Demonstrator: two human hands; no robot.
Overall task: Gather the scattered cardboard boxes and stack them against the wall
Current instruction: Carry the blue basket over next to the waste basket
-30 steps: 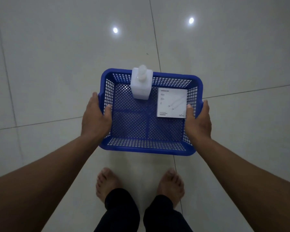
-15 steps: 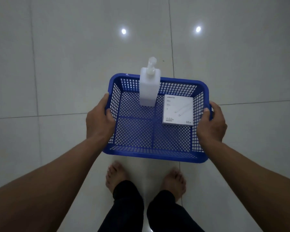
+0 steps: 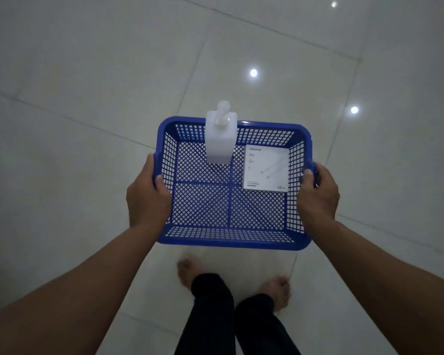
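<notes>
Nearest, two bare feet (image 3: 276, 293) below dark trouser legs (image 3: 213, 313) are standing on the pale glossy tiled floor (image 3: 87, 124), the left foot blurred. Above them the person is holding a blue plastic mesh basket (image 3: 231, 243) out in front, clear of the floor. The left hand (image 3: 146, 198) is gripping the basket's left rim, thumb hooked inside against the lattice wall and fingers curled round the outside. The right hand (image 3: 318, 198) is clasping the right rim the same way, its fingers wrapping over the edge.

Inside the basket, toward the far right corner, a flat square white cardboard box (image 3: 265, 169) is lying face up on the mesh bottom, just beside the right wall. It is showing small grey print, a line drawing of a cable and "60 W" at its lower right corner; its edges are looking crisp and undented. To its left, a white rectangular plastic pump bottle (image 3: 221, 138) is standing upright against the far wall, its pump head rising above the rim.

Beyond the basket, round ceiling light reflections (image 3: 253, 72) are shining on the tiles, between dark grout lines (image 3: 190, 80) running diagonally
</notes>
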